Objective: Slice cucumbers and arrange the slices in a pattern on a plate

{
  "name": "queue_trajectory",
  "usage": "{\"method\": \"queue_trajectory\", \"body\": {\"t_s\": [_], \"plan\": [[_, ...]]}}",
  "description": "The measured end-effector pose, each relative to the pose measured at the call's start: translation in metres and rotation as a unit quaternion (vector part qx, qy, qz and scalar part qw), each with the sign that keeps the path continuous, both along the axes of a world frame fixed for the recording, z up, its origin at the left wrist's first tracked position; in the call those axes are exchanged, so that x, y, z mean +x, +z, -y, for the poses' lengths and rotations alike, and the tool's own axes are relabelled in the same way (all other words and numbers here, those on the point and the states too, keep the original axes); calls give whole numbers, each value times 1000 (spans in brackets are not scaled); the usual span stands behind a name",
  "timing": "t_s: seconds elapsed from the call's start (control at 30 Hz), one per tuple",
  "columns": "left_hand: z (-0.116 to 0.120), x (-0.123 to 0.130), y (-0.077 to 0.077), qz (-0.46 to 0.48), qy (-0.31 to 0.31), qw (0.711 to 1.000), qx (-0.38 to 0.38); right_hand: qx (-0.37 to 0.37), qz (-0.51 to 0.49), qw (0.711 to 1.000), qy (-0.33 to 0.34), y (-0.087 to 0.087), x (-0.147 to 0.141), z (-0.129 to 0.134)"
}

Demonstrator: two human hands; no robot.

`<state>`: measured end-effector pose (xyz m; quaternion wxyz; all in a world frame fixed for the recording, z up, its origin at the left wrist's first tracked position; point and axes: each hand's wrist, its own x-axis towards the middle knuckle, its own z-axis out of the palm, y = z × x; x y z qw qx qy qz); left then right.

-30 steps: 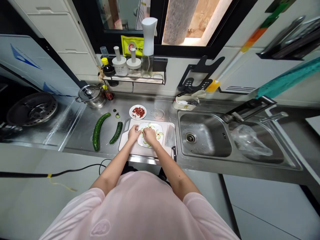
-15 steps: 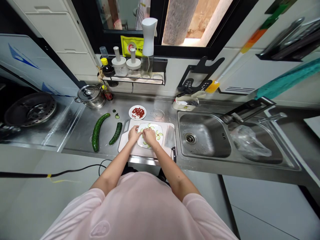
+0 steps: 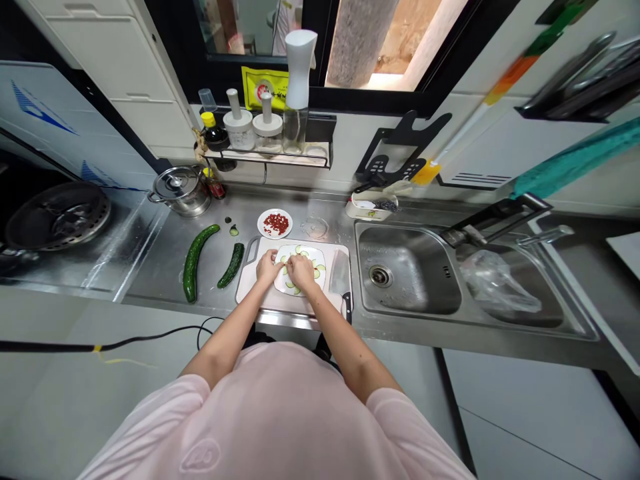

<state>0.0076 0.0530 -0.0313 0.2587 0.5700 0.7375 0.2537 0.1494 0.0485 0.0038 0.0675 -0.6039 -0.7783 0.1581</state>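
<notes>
My left hand (image 3: 269, 267) and my right hand (image 3: 301, 271) sit close together over a white plate (image 3: 320, 263), their fingertips meeting above its middle. Thin cucumber slices (image 3: 299, 251) ring the plate, and my fingers hide whatever lies at the centre. The plate rests on a white cutting board (image 3: 265, 300). A cleaver (image 3: 340, 280) lies on the board's right side. Left of the board are a whole cucumber (image 3: 194, 261) and a shorter cucumber piece (image 3: 231, 265). Behind the board is a small plate of chopped red goji berries (image 3: 275, 225).
A steel pot (image 3: 180, 190) stands at the back left of the steel counter, beside a stove rack (image 3: 57, 217). To the right is a double steel sink (image 3: 407, 270), with a plastic bag (image 3: 497, 283) in its far basin. A shelf of bottles (image 3: 267, 157) runs along the wall.
My hands stay over the plate with hardly any visible movement. The whole view shifts slightly as my head moves.
</notes>
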Motion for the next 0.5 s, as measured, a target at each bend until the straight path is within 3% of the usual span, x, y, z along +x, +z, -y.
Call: {"method": "queue_trajectory", "body": {"t_s": [0.5], "plan": [[1,1,5,-9,-1,1000,-12,-11,21,1000,5,-1,-5,-4]]}}
